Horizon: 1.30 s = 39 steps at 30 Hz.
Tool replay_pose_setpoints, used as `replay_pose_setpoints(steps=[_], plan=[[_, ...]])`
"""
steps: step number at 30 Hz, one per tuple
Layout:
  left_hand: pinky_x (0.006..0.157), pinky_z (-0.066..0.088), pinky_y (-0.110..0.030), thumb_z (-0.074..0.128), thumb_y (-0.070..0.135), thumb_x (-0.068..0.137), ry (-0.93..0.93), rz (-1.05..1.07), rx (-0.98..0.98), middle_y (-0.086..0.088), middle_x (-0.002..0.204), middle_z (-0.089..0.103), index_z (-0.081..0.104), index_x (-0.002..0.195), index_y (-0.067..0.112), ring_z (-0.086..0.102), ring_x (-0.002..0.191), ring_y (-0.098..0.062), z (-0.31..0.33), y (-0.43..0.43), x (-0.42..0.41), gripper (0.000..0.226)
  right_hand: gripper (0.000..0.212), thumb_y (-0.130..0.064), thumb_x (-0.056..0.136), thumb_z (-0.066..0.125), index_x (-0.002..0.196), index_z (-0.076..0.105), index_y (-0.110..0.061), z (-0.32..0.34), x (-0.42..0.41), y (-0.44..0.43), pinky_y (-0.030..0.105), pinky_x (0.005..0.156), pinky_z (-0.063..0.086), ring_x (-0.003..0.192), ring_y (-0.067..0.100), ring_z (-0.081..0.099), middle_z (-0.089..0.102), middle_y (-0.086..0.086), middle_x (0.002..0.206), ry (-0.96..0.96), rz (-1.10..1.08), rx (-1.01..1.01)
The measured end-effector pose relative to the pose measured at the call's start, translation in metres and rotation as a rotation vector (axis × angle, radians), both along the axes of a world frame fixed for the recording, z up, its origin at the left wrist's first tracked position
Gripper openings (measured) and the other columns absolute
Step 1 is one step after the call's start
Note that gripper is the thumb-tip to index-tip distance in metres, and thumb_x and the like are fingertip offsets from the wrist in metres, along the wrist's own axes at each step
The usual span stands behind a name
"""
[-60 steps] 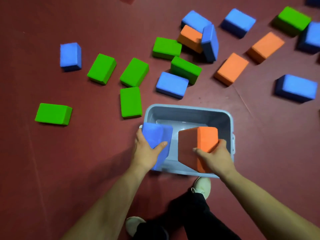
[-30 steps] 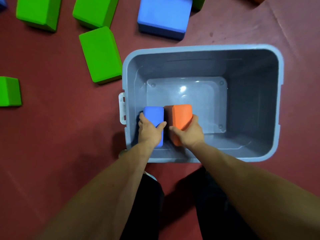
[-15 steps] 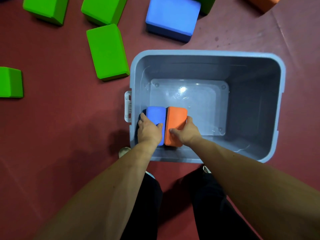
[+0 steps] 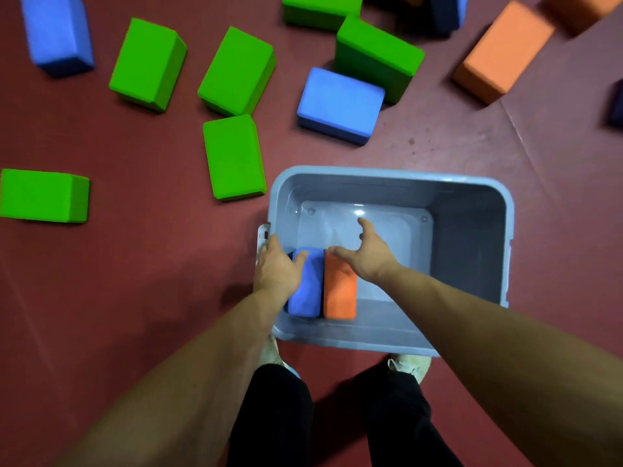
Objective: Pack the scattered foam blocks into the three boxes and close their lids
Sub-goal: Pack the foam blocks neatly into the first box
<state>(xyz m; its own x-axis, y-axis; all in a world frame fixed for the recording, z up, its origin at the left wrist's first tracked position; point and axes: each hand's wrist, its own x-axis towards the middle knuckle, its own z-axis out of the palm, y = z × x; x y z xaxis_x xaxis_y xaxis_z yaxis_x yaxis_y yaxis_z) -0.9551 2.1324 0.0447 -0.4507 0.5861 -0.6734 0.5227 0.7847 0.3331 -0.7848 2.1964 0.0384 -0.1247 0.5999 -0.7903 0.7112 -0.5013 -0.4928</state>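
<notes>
Your right hand point(image 4: 371, 254) is spread wide, fingers apart and holding nothing, hovering inside the open grey-blue plastic box point(image 4: 387, 172). The orange foam block point(image 4: 339, 289) stands below it and nearer to you than the palm, with only the thumb tip reaching over the block's far end. Your left hand point(image 4: 276, 269) lies loose with straight fingers by the box's left wall, its thumb resting on top of the blue foam block point(image 4: 308, 288) (no clasp round it that I can see). The two blocks stand on edge, side faces touching, in the box's near left corner. On the dark red floor point(image 4: 135, 281), a green foam block point(image 4: 232, 156) lies just beside the box's far left corner, with more blocks scattered beyond it.
</notes>
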Motion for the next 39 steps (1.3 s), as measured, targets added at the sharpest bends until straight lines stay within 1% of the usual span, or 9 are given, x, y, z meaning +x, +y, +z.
replay_pose_setpoints(steps=[6,11,15,22,26,28,32,37,39], plan=[[0.111,0.03,-0.038,0.062,0.044,0.092,0.047,0.069,0.038,-0.019,0.152,0.037,0.021,0.155,0.007,0.033,0.141,-0.033,0.06,0.066,-0.047,0.084,0.084,-0.043,0.083,0.073,0.151,0.028,-0.021,0.061,-0.029,0.069,0.035,0.107,0.038,0.134,0.025,0.044,0.041,0.009,0.15,0.066,0.126,0.145],[0.108,0.035,-0.038,0.062,0.051,0.089,0.138,0.107,0.041,-0.021,0.146,0.045,0.027,0.152,0.008,0.041,0.136,-0.036,0.1,0.107,-0.092,0.084,0.08,-0.041,0.086,0.07,0.152,0.029,-0.02,0.105,-0.043,0.119,0.032,0.096,0.043,0.131,0.028,0.046,0.039,0.011,0.151,0.12,0.116,0.189],[0.107,0.034,-0.037,0.06,0.054,0.09,0.137,0.141,0.031,-0.022,0.146,0.044,0.027,0.152,0.007,0.041,0.136,-0.036,0.094,0.136,-0.117,0.084,0.076,-0.042,0.087,0.069,0.15,0.033,-0.02,0.103,-0.049,0.146,0.034,0.104,0.038,0.132,0.027,0.046,0.04,0.01,0.151,0.101,0.121,0.196],[0.104,0.043,-0.042,0.061,0.064,0.083,0.057,0.081,-0.046,-0.019,0.137,0.056,0.043,0.142,0.006,0.052,0.126,-0.037,-0.028,0.199,-0.192,0.085,0.067,-0.038,0.09,0.066,0.147,0.039,-0.015,0.024,-0.114,0.211,0.028,0.108,0.033,0.134,0.022,0.045,0.044,0.005,0.15,0.07,0.111,0.193],[0.101,0.046,-0.043,0.055,0.078,0.069,0.016,0.032,-0.118,-0.016,0.132,0.061,0.053,0.136,0.007,0.057,0.122,-0.036,-0.119,0.218,-0.248,0.097,0.063,-0.042,0.09,0.064,0.144,0.044,-0.015,-0.044,-0.131,0.254,0.03,0.097,0.041,0.112,0.025,0.056,0.056,0.008,0.135,-0.024,-0.08,0.106],[0.1,0.047,-0.042,0.054,0.078,0.065,0.01,0.023,-0.176,-0.015,0.128,0.064,0.057,0.131,0.007,0.059,0.119,-0.035,-0.171,0.218,-0.273,0.097,0.063,-0.045,0.089,0.064,0.142,0.046,-0.016,-0.079,-0.126,0.267,0.033,0.092,0.044,0.097,0.023,0.054,0.058,0.01,0.123,-0.074,-0.205,0.065],[0.101,0.046,-0.042,0.06,0.073,0.07,0.0,0.062,-0.201,-0.015,0.13,0.063,0.057,0.131,0.007,0.059,0.12,-0.035,-0.213,0.22,-0.286,0.09,0.056,-0.038,0.092,0.063,0.142,0.046,-0.02,-0.132,-0.111,0.272,0.051,0.095,0.052,0.098,0.028,0.057,0.053,0.008,0.108,-0.108,-0.403,-0.002],[0.107,0.037,-0.041,0.07,0.054,0.083,0.085,0.162,-0.219,-0.024,0.143,0.047,0.032,0.145,-0.002,0.045,0.133,-0.039,-0.234,0.217,-0.277,0.092,0.068,-0.039,0.092,0.063,0.149,0.031,-0.02,-0.182,-0.097,0.271,0.052,0.093,0.052,0.1,0.025,0.048,0.044,0.008,0.141,-0.155,-0.676,0.021],[0.107,0.037,-0.041,0.072,0.049,0.083,0.088,0.178,-0.226,-0.025,0.145,0.045,0.026,0.147,-0.003,0.044,0.133,-0.04,-0.245,0.214,-0.28,0.094,0.072,-0.039,0.091,0.065,0.15,0.027,-0.021,-0.199,-0.091,0.271,0.052,0.092,0.051,0.103,0.024,0.045,0.039,0.003,0.145,-0.159,-0.767,0.017]])
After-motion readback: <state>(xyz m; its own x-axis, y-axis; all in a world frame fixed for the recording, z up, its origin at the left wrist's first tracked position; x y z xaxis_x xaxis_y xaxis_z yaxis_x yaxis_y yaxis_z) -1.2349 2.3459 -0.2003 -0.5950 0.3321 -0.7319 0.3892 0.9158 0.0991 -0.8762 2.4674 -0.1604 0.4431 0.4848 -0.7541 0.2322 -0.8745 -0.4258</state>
